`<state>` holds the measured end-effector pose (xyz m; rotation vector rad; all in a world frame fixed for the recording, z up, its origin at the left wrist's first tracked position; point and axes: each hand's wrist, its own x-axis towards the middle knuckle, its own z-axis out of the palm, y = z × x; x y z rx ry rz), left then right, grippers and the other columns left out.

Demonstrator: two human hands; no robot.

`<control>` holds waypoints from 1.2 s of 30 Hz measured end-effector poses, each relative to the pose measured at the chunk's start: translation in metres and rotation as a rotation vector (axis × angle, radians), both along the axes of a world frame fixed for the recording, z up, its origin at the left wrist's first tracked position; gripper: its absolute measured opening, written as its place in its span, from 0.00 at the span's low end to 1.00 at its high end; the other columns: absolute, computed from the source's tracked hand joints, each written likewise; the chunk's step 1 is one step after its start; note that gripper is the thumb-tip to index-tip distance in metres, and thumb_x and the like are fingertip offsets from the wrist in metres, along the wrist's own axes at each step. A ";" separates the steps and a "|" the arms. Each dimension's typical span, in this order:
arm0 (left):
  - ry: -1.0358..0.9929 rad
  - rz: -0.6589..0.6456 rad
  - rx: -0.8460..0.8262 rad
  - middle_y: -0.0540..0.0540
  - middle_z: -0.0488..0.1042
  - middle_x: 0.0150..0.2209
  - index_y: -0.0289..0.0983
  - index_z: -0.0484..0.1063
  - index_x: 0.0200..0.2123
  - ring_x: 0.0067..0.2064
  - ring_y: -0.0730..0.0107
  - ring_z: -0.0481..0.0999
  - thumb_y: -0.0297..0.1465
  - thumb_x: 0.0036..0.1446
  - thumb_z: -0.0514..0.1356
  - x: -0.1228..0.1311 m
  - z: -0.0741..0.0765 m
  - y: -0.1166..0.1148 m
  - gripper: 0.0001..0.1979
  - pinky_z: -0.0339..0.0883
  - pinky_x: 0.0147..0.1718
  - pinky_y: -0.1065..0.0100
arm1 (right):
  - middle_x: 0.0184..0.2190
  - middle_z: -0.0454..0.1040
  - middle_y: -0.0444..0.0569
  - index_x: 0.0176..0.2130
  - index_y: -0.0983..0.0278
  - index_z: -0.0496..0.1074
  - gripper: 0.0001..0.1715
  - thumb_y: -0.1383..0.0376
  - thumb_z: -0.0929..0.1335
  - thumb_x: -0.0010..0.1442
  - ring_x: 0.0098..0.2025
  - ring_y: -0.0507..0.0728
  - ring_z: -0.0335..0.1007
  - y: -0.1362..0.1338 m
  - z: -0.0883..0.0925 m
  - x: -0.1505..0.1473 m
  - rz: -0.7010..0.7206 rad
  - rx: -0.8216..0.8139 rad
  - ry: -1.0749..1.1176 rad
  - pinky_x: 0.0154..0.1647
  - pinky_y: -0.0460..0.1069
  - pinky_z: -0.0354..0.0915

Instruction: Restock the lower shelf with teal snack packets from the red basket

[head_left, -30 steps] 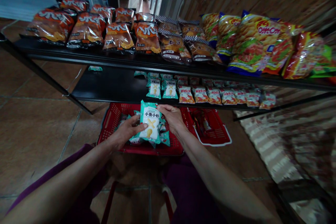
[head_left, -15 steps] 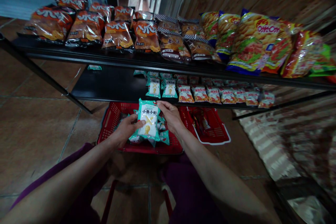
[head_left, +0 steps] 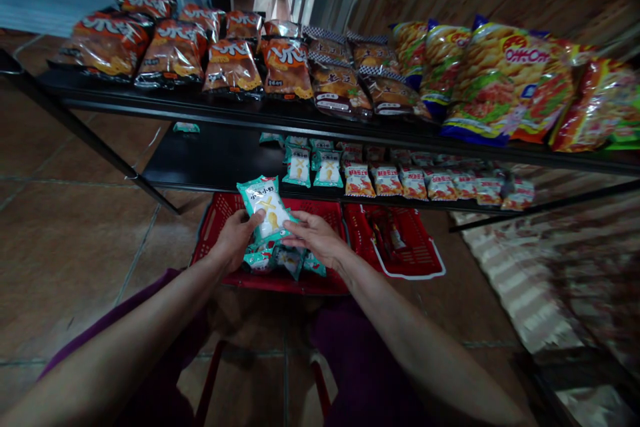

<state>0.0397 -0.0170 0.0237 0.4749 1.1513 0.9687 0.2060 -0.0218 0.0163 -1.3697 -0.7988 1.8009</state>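
A teal-and-white snack bag (head_left: 266, 205) is held tilted above the red basket (head_left: 209, 230). My left hand (head_left: 235, 237) grips its left side, thumb across the front. At the bag's lower right edge, the fingers of my right hand (head_left: 316, 237) close on it. Several more teal snack packs (head_left: 287, 260) lie in the basket below, partly covered by my hands. On the lower shelf (head_left: 200, 163), matching packs (head_left: 328, 168) stand beside a row of red-and-white packs (head_left: 386, 180).
Overhead, the upper shelf (head_left: 240, 119) carries orange bags (head_left: 173, 47), brown bags (head_left: 343, 90) and large yellow-and-blue bags (head_left: 495, 80). A second red basket (head_left: 420, 250) with a white handle stands at the right, with packets inside. A shelf leg (head_left: 85, 140) slants down at the left.
The snack bag has shifted left and tilted leftward at the top. My right hand has gone from its upper right edge to its lower right edge.
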 end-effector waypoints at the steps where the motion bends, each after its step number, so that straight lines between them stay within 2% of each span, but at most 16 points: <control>1: 0.004 -0.005 0.001 0.42 0.77 0.31 0.35 0.69 0.33 0.30 0.66 0.76 0.35 0.42 0.68 0.000 0.001 0.000 0.16 0.69 0.25 0.69 | 0.36 0.76 0.46 0.38 0.64 0.73 0.21 0.61 0.76 0.43 0.32 0.51 0.73 0.000 0.000 -0.001 -0.009 0.003 -0.005 0.33 0.46 0.72; 7: 0.065 -0.027 -0.023 0.42 0.77 0.33 0.36 0.67 0.35 0.30 0.67 0.76 0.36 0.45 0.66 0.001 0.005 -0.001 0.16 0.68 0.24 0.70 | 0.32 0.77 0.45 0.36 0.64 0.75 0.16 0.66 0.75 0.43 0.28 0.48 0.71 -0.001 0.002 -0.004 -0.012 0.007 -0.023 0.26 0.41 0.70; 14: 0.089 -0.070 -0.031 0.42 0.76 0.37 0.37 0.67 0.36 0.35 0.64 0.76 0.39 0.46 0.65 -0.002 0.007 0.000 0.16 0.67 0.27 0.69 | 0.31 0.76 0.44 0.37 0.65 0.74 0.16 0.67 0.74 0.45 0.27 0.47 0.71 -0.001 0.001 -0.004 -0.010 0.011 -0.056 0.25 0.41 0.69; 18: 0.086 -0.087 -0.010 0.43 0.76 0.39 0.38 0.68 0.37 0.37 0.64 0.76 0.38 0.46 0.64 -0.004 0.004 0.001 0.16 0.65 0.29 0.69 | 0.31 0.76 0.44 0.37 0.64 0.74 0.18 0.67 0.74 0.43 0.27 0.47 0.70 -0.001 0.000 -0.005 -0.018 0.014 -0.060 0.26 0.41 0.69; 24: 0.134 -0.082 0.029 0.42 0.76 0.39 0.37 0.68 0.38 0.34 0.65 0.75 0.40 0.44 0.65 -0.006 0.004 0.000 0.19 0.64 0.28 0.68 | 0.32 0.76 0.45 0.41 0.64 0.73 0.24 0.64 0.75 0.42 0.28 0.49 0.70 -0.003 -0.005 -0.008 -0.028 0.065 -0.082 0.28 0.43 0.69; 29: 0.214 -0.040 0.030 0.41 0.75 0.40 0.34 0.68 0.40 0.35 0.67 0.74 0.39 0.43 0.66 -0.008 0.002 0.002 0.22 0.65 0.32 0.67 | 0.35 0.75 0.45 0.45 0.64 0.72 0.24 0.59 0.71 0.47 0.28 0.49 0.68 -0.004 -0.011 -0.008 0.017 0.249 -0.281 0.28 0.45 0.66; 33: 0.235 -0.009 0.078 0.41 0.75 0.38 0.34 0.67 0.40 0.36 0.67 0.74 0.36 0.41 0.67 -0.009 -0.003 0.005 0.22 0.66 0.34 0.67 | 0.35 0.74 0.46 0.44 0.61 0.74 0.19 0.58 0.68 0.53 0.35 0.53 0.69 -0.005 -0.010 -0.005 0.048 0.566 -0.637 0.38 0.48 0.66; 36: 0.252 0.031 0.109 0.40 0.74 0.40 0.35 0.66 0.41 0.38 0.66 0.74 0.34 0.41 0.67 -0.009 -0.003 0.006 0.23 0.68 0.36 0.65 | 0.37 0.73 0.48 0.45 0.61 0.74 0.17 0.60 0.67 0.56 0.40 0.54 0.69 -0.008 -0.005 -0.004 0.048 0.727 -0.778 0.43 0.49 0.65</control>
